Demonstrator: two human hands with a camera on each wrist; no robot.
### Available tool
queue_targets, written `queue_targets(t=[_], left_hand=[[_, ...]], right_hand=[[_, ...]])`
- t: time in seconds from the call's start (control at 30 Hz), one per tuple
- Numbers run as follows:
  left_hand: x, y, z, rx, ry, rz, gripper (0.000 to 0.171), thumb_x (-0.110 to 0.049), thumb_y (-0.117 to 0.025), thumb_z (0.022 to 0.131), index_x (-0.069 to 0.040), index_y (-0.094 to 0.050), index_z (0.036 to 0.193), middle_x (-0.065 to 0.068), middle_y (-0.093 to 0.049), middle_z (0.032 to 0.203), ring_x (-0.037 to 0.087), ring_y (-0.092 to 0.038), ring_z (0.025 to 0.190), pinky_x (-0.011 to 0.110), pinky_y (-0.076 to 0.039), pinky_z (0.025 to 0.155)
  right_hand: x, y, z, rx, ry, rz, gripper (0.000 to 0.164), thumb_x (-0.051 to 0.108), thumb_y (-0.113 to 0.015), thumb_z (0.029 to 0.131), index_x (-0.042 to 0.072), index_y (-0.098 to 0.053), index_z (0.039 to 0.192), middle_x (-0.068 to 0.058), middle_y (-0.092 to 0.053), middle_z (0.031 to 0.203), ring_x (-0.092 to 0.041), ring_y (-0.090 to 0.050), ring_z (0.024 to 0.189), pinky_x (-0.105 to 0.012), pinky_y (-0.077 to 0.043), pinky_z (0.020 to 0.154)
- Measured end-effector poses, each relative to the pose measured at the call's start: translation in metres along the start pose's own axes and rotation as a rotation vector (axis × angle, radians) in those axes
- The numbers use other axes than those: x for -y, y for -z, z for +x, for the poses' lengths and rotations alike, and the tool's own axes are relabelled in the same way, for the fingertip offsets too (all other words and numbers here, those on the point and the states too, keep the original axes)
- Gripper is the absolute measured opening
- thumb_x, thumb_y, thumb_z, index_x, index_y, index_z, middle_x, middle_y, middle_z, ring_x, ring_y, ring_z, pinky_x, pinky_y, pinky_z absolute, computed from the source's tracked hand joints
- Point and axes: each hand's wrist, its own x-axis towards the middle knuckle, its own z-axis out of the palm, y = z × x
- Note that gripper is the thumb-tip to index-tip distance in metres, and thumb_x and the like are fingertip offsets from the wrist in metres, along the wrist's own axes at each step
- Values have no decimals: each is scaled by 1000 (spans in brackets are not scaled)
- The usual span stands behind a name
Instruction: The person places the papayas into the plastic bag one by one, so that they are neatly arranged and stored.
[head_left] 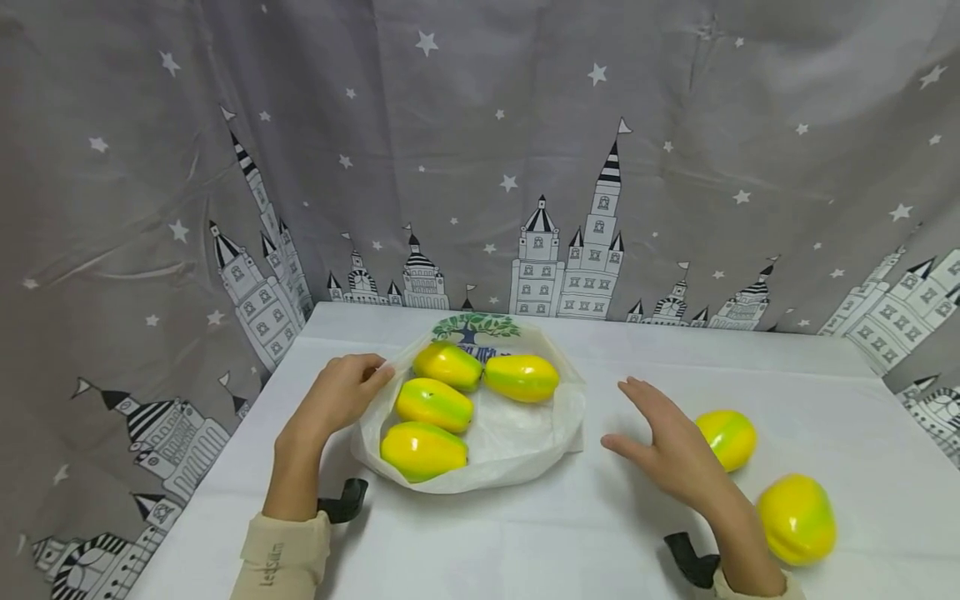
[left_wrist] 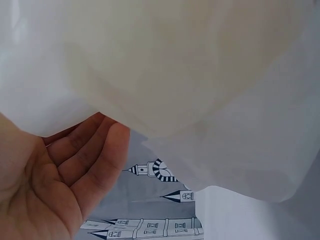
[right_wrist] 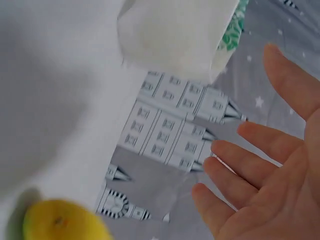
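Note:
A white bag (head_left: 517, 433) with a printed tree lies with its mouth up on the table, and several glossy yellow-green papaya-like fruits (head_left: 435, 406) rest inside. At the bag's left rim, my left hand (head_left: 341, 392) holds the edge between thumb and fingers; in the left wrist view the bag's side (left_wrist: 175, 65) partly covers the fingertips. My right hand (head_left: 663, 446) hovers to the right of the bag, fingers extended and holding nothing. Just beyond it lies one loose papaya-like fruit (head_left: 729, 439), and a second loose fruit (head_left: 797, 518) sits nearer, right of the wrist.
The white-covered table (head_left: 495, 550) runs back to a grey curtain (head_left: 450, 133) printed with castles and stars. Black camera mounts (head_left: 345, 500) stick out from both wrists, low over the tabletop.

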Motion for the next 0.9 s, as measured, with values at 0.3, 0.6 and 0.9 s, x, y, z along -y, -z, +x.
queue_targets(t=[0.3, 0.6, 0.9], left_hand=[[0, 0, 2, 0, 1, 2, 42, -26, -51, 104, 4, -58, 131, 21, -63, 125, 32, -61, 105, 50, -51, 93], [0, 0, 0, 5, 5, 2, 42, -26, -51, 104, 5, -58, 131, 23, -62, 126, 33, -61, 105, 50, -52, 92], [0, 0, 0, 5, 1, 6, 42, -26, -51, 104, 6, -58, 131, 23, -62, 126, 33, -61, 104, 50, -52, 92]], right_hand=[[-19, 17, -21, 8, -53, 3, 78, 43, -74, 87, 0, -43, 145, -25, -38, 150, -46, -30, 139, -65, -29, 106], [-53, 37, -31, 60, -124, -10, 93, 43, -79, 82, -2, -34, 149, -30, -26, 154, -50, -14, 143, -73, -18, 106], [-83, 40, -35, 113, -148, 0, 93, 39, -82, 79, -3, -36, 147, -34, -22, 154, -56, -13, 139, -79, -16, 100]])
